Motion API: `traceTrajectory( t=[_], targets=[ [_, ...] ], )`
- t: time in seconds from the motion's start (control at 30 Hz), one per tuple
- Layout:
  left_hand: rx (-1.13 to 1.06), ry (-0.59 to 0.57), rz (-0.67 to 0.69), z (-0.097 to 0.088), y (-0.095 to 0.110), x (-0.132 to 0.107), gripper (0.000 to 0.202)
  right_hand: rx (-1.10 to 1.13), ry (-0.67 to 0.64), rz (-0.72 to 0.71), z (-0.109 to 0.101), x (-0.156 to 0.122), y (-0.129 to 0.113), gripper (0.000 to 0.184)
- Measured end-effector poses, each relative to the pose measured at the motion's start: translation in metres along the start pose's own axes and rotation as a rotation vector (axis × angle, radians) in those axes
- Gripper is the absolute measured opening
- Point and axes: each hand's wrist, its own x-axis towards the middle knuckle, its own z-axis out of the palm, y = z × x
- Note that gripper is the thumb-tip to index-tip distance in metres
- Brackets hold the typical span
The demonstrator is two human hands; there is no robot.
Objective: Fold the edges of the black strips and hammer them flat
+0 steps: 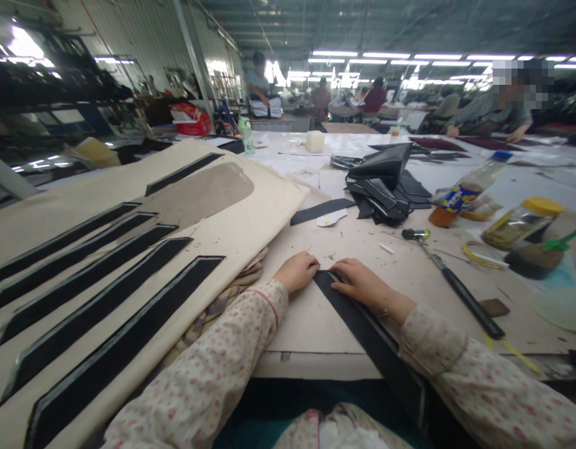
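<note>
Head view, black strap (363, 324) end under left hand (297, 272), right hand (360, 284)

Long cream sleeves (208, 374) with tiny pink flowers, a pink edge on the cuff (269, 298) by the left hand (297, 271)

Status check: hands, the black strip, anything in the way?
Left hand curled at the far end of the black strip. Right hand pressing flat on it. Hammer lies off to the right, clear of both.
</note>
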Motion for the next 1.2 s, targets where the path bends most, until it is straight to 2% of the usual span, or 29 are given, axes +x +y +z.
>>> traceTrajectory(
  t=[0.1,0.17,0.27,0.37,0.5,0.6,0.73,0.83,0.93,0.97,1.03,1.1,1.2],
  targets=[
    [0.028,0.020,-0.005,-0.002,0.008,-0.007,0.018,0.010,0.011,0.010,0.001,0.000,-0.001,0.035],
    [0.090,0.043,0.039,-0.001,0.014,-0.015,0.019,0.002,0.009,0.014,-0.002,-0.001,-0.002,0.041],
    [0.193,0.054,0.131,0.005,0.018,-0.028,0.024,-0.037,0.030,0.029,-0.018,-0.009,0.005,0.040],
    [0.206,0.089,0.134,0.013,0.017,-0.036,0.027,-0.125,0.093,0.138,-0.046,-0.032,0.031,0.035],
    [0.185,0.129,0.106,0.017,0.017,-0.038,0.022,-0.309,0.153,0.451,-0.073,-0.086,0.085,0.038],
    [0.192,0.127,0.101,0.015,0.021,-0.040,0.019,-0.432,0.109,0.643,-0.073,-0.121,0.119,0.041],
    [0.153,0.135,0.177,0.016,0.028,-0.049,0.021,-0.446,0.130,0.757,-0.066,-0.136,0.135,0.042],
    [0.064,0.130,0.276,0.019,0.032,-0.057,0.023,-0.432,0.154,0.759,-0.070,-0.131,0.130,0.038],
    [0.034,0.129,0.297,0.022,0.033,-0.062,0.024,-0.371,0.202,0.735,-0.076,-0.125,0.110,0.042],
    [0.035,0.129,0.295,0.022,0.033,-0.062,0.024,-0.304,0.223,0.732,-0.077,-0.123,0.098,0.044],
    [0.036,0.127,0.289,0.022,0.033,-0.062,0.024,-0.028,0.271,0.749,-0.074,-0.120,0.071,0.052],
    [0.035,0.128,0.284,0.022,0.033,-0.062,0.023,0.164,0.222,0.701,-0.067,-0.115,0.041,0.059],
    [0.038,0.126,0.281,0.022,0.033,-0.061,0.024,0.151,0.067,0.517,-0.054,-0.105,0.005,0.057]
  ],
)
